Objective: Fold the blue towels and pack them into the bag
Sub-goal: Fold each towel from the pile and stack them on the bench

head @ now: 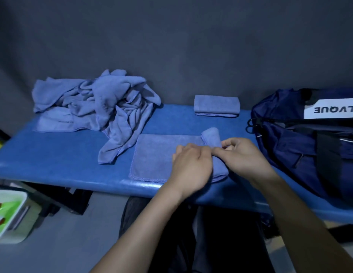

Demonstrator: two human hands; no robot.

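Note:
A blue towel (156,154) lies flat near the front edge of the blue table (63,154), its right end turned over into a roll. My left hand (191,166) and my right hand (244,156) both grip that rolled end, fingers curled round it. A folded blue towel (216,105) sits at the back of the table. A heap of unfolded blue towels (96,103) lies at the back left. The dark blue bag (309,138), with a white label, stands at the right end of the table.
A dark grey cloth backdrop (171,46) hangs right behind the table. A white and green box (8,213) sits on the floor at the lower left. My legs are under the table's front edge.

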